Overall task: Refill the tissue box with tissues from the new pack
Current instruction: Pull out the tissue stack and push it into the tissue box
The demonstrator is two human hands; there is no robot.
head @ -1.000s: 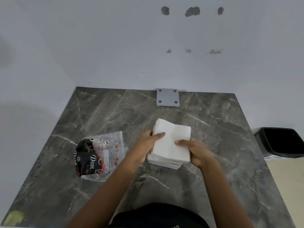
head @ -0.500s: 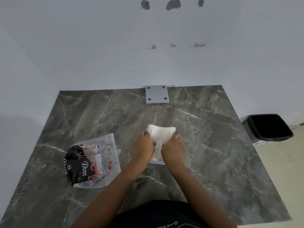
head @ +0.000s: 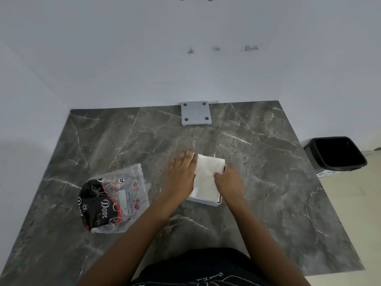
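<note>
Dark grey marble-patterned table top (head: 268,182), veined white, set against a plain white wall (head: 123,58); black plastic waste bin (head: 338,155) on the floor off its right edge, a white label below the rim too small to read.

Crumpled clear plastic tissue pack (head: 115,199) with black and red print, lying flat on the left of the table, well apart from the hands; "Dove" in white script on the black panel; small round "CP" marks above and beside it; the white panel's fine print is illegible.

Stack of white folded tissues (head: 206,174), near the table's middle, seated in a low white tissue box (head: 206,202) of which only the near rim and corner show; top sheet smooth, lightly creased.

Left hand (head: 182,174), fingers straight and spread, motion-blurred, laid on the stack's left edge; holds nothing.

Right hand (head: 229,180), fingers curled over the stack's right edge, thumb on the top sheet.

Small grey square plate (head: 196,113) with four dark corner dots, at the table's far edge against the wall.
</note>
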